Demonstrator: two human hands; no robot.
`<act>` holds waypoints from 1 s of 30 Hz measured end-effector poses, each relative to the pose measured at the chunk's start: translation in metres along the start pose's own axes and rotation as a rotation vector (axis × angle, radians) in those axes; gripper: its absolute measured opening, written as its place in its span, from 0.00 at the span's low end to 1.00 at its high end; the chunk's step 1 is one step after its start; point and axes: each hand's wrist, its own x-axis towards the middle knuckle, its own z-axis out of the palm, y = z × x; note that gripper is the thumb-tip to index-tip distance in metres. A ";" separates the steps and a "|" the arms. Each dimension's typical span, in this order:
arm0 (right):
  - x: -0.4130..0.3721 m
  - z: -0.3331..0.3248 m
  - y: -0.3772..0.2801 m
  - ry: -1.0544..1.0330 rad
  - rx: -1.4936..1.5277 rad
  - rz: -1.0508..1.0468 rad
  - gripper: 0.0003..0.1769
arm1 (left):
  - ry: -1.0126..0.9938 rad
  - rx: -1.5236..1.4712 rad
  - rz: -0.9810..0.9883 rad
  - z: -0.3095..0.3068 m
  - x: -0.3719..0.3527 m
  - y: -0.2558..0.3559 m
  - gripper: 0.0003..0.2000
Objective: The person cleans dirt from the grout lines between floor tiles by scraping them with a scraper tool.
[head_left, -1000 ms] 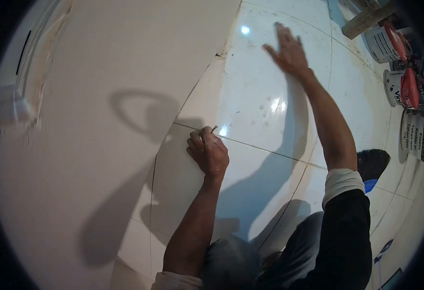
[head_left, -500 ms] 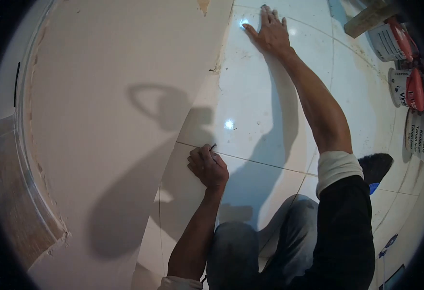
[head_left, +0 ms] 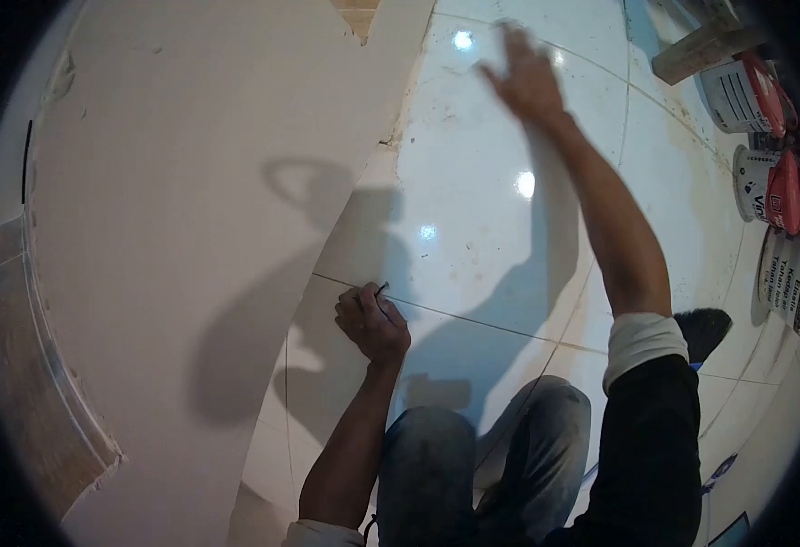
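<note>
My left hand [head_left: 373, 324] is closed in a fist on the white floor tiles [head_left: 473, 273], close to a grout line. A short, thin dark piece [head_left: 383, 289] pokes out above its fingers; the rest of what it holds is hidden. My right hand [head_left: 529, 84] is stretched far forward over the tiles, smeared by motion, with thumb and fingers apart and nothing in it. Whether it touches the tiles cannot be made out. Along the left side runs a broad, plain beige surface [head_left: 181, 228], its edge meeting the tiles diagonally.
Paint tubs with red parts [head_left: 783, 191] and another labelled container [head_left: 783, 273] stand at the right. A piece of wood [head_left: 706, 50] juts in at upper right. Near my right sleeve is a black-bristled brush [head_left: 706, 335]. My knees [head_left: 427, 456] rest at the bottom.
My right hand has drawn back slightly and to the right, and is now blurred. My left hand sits a little lower and further left in view, still closed. The view has shifted slightly.
</note>
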 end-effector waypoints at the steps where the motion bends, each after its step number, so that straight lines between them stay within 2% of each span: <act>1: 0.006 -0.009 0.019 0.094 -0.085 0.136 0.48 | -0.013 0.011 -0.009 0.000 -0.001 -0.002 0.09; 3: 0.004 -0.007 0.018 -0.021 -0.144 0.176 0.48 | -0.015 0.015 -0.007 -0.004 -0.001 -0.004 0.09; 5: -0.041 -0.022 -0.009 -0.093 -0.095 -0.240 0.50 | -0.016 -0.006 -0.002 -0.001 -0.001 0.001 0.09; 7: -0.048 -0.033 0.006 -0.138 -0.015 -0.249 0.50 | 0.009 0.015 0.013 0.000 -0.001 -0.002 0.10; 9: -0.020 -0.033 0.042 0.068 -0.148 0.201 0.49 | -0.006 0.008 0.012 0.000 -0.002 -0.001 0.10; 11: -0.024 -0.021 0.039 0.125 -0.174 0.265 0.50 | -0.015 0.006 0.017 0.000 0.005 -0.004 0.10; 13: -0.066 -0.043 0.004 -0.083 -0.087 -0.120 0.50 | 0.021 0.007 0.017 -0.001 0.000 0.000 0.11; 15: -0.079 -0.061 0.031 -0.137 -0.090 -0.167 0.50 | -0.014 0.015 -0.001 -0.003 -0.002 -0.001 0.12; 17: -0.058 -0.056 0.082 0.056 -0.077 0.272 0.49 | -0.035 0.015 -0.005 -0.002 0.000 -0.003 0.12; 18: -0.058 -0.041 0.084 0.128 -0.144 0.312 0.48 | -0.042 0.053 -0.006 -0.003 -0.001 -0.006 0.13; 19: -0.082 -0.039 0.053 -0.014 -0.202 0.153 0.54 | -0.055 0.074 -0.001 -0.001 -0.002 -0.002 0.14; 21: -0.145 -0.075 0.002 -0.206 -0.089 -0.142 0.56 | -0.081 0.022 -0.016 -0.003 -0.001 0.000 0.15; 22: -0.167 -0.090 0.001 -0.235 -0.049 -0.146 0.56 | -0.070 0.029 -0.006 -0.003 0.000 -0.002 0.15; 23: -0.175 -0.091 0.022 -0.162 -0.048 -0.035 0.54 | -0.061 0.039 -0.004 -0.002 -0.002 -0.003 0.15; 25: -0.164 -0.070 0.115 0.028 -0.215 0.290 0.54 | -0.059 0.042 0.001 -0.001 -0.004 -0.005 0.15; 26: -0.149 -0.087 0.113 0.049 -0.145 0.441 0.54 | -0.043 0.037 0.005 0.001 -0.004 -0.004 0.15; 27: -0.155 -0.086 0.100 0.046 -0.152 0.442 0.54 | -0.048 0.031 0.005 0.003 -0.004 -0.002 0.15; 29: -0.184 -0.085 0.054 -0.028 -0.158 0.119 0.54 | 0.022 0.019 0.043 0.001 -0.003 -0.004 0.13; 30: -0.218 -0.096 0.023 -0.116 -0.105 0.021 0.55 | 0.018 0.018 0.046 0.000 -0.003 -0.003 0.13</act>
